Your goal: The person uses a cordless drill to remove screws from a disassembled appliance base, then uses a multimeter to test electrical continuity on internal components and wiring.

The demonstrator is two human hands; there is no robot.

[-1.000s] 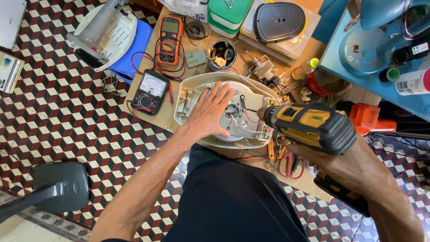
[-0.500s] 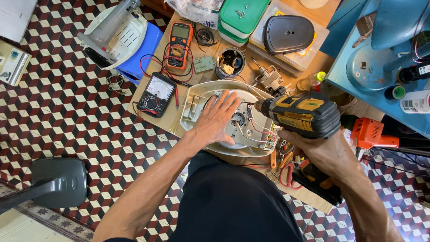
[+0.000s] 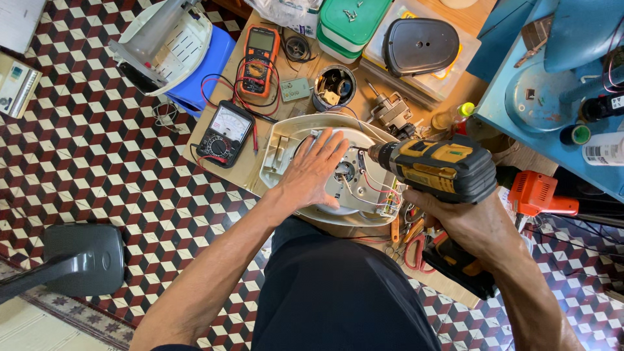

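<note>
A cream plastic appliance housing lies open on the wooden workbench, with a white round part, wires and a small terminal block inside. My left hand rests flat on it, fingers spread, pressing down. My right hand grips a yellow and black cordless drill. The drill points left, with its chuck tip at the centre of the housing just right of my left fingers.
An analogue meter and an orange multimeter lie left of the housing. Behind it are a round tin of parts, green containers and a black cover. Pliers lie by my right wrist. An orange tool sits right.
The drill has moved left and up toward the centre of the housing. My left hand stays flat on the housing. The camera view has shifted slightly.
</note>
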